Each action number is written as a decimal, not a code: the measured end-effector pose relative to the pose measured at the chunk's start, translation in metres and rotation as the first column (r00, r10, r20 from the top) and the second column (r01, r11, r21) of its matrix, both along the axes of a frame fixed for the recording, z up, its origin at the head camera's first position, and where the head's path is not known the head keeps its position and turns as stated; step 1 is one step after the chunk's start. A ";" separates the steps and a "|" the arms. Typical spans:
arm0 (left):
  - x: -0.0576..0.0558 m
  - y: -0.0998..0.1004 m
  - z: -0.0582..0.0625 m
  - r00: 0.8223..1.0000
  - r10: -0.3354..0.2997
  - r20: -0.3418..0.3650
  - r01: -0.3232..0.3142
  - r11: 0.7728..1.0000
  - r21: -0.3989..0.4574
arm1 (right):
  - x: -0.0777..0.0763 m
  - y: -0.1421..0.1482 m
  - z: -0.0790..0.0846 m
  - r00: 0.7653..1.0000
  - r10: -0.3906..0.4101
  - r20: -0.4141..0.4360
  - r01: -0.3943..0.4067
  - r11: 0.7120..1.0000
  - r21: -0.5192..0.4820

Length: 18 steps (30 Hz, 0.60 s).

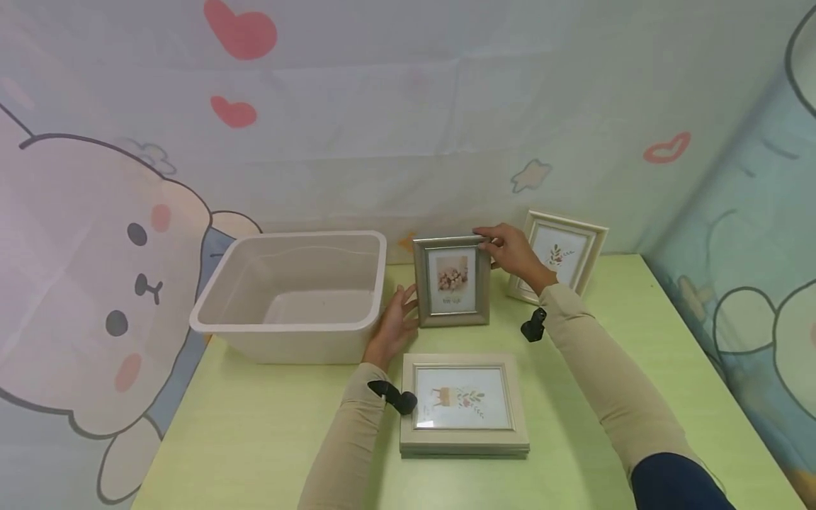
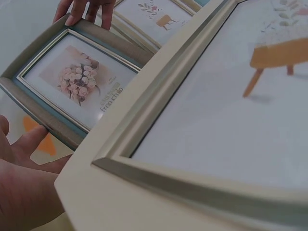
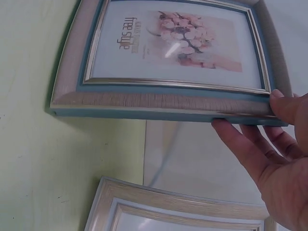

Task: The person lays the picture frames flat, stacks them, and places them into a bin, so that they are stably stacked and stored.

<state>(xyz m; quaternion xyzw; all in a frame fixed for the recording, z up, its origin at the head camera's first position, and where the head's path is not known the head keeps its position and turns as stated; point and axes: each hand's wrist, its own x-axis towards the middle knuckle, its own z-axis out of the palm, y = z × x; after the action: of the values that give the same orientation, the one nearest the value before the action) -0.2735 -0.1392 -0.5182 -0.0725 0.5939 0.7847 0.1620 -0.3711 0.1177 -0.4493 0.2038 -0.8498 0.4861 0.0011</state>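
A grey-brown picture frame [image 1: 452, 282] with a flower bouquet print stands upright near the back of the table. My right hand [image 1: 510, 250] pinches its top right corner; in the right wrist view the thumb of the right hand [image 3: 284, 159] lies on the front and other fingers are at the side edge. At the frame's left edge is my left hand [image 1: 395, 326], its fingers extended and a fingertip touching the edge in the left wrist view. The bouquet print [image 2: 79, 79] faces forward. Between the forearms lies a stack of cream picture frames [image 1: 464, 443].
A beige plastic bin [image 1: 287, 347] stands left of the left hand. Another cream picture frame [image 1: 593, 258] leans at the back right, behind the right wrist. A printed cloth backdrop [image 1: 382, 106] hangs behind the pale green table [image 1: 255, 439].
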 end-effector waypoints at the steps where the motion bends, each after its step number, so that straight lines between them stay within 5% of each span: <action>1: 0.000 0.000 0.000 1.000 -0.004 -0.002 0.004 1.000 0.007 | 0.001 0.001 0.001 1.000 0.001 0.001 -0.001 1.000 -0.002; 12: -0.001 0.003 0.004 0.998 -0.046 -0.035 0.048 0.997 0.056 | 0.011 0.015 0.010 0.999 -0.032 0.009 0.032 0.999 -0.018; 18: -0.003 0.006 0.013 0.995 -0.055 -0.078 0.051 0.997 -0.054 | 0.017 0.026 0.018 0.998 -0.042 0.052 0.046 0.995 -0.090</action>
<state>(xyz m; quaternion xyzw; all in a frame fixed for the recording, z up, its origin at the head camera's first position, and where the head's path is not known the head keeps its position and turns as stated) -0.2760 -0.1330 -0.5048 -0.0296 0.6217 0.7668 0.1570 -0.3544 0.1432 -0.4316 0.1725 -0.8309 0.5291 -0.0004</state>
